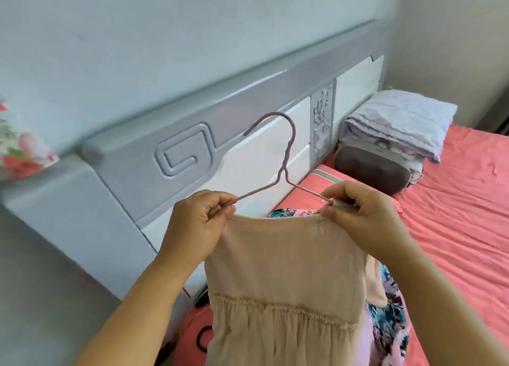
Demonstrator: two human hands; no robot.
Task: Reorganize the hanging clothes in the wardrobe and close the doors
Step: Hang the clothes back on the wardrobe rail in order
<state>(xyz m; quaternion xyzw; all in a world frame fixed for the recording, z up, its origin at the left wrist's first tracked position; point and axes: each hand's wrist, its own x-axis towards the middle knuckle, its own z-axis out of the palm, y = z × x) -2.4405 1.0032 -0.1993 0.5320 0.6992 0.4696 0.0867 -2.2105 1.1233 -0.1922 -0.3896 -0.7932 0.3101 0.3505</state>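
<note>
- our left hand pinches the left arm of the mauve hanger together with the beige dress.
- our right hand pinches the hanger's right arm and the dress's other shoulder.
- the dress hangs at 6 o'clock over the bed.
- floral clothes lie behind it; folded bedding sits at 2 o'clock by the headboard.

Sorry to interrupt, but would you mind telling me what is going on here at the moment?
A person is holding a beige dress on a pink hanger over a bed. The left hand pinches the hanger's left arm at the dress's shoulder, and the right hand pinches the right arm and the fabric there. Patterned clothes lie on the bed beneath. No wardrobe is in view.
</note>
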